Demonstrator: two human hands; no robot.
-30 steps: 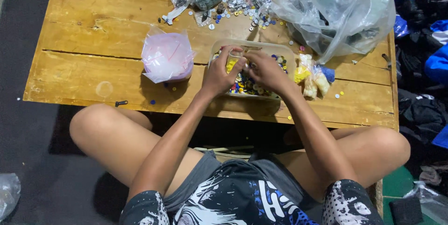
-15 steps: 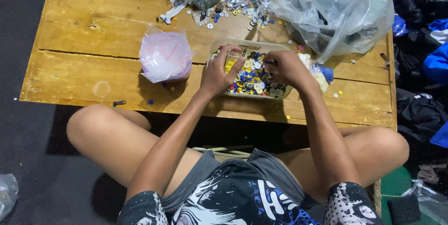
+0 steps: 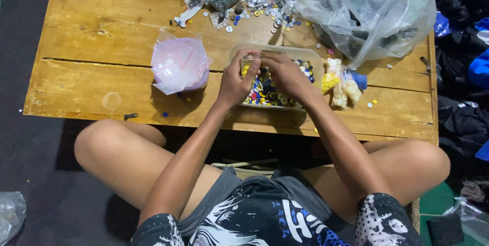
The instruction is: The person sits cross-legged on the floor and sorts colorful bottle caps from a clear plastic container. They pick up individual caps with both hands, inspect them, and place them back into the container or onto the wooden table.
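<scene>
Both hands met over one clear plastic tray (image 3: pixel 310 55) near the table's (image 3: pixel 91 78) front edge. The left hand (image 3: pixel 238 79) pinched a small clear bag (image 3: pixel 248 62) at the tray's 10 o'clock corner; the right hand (image 3: pixel 285 74) pressed its fingertips to the same bag. Round, glossy buttons (image 3: pixel 265 93), too many to count, filled the tray. At 9 o'clock sat one crinkled pink bag (image 3: pixel 178 65); at 3, a yellow-white packet cluster (image 3: pixel 342 85); at 1, one large clear sack (image 3: pixel 372 14).
</scene>
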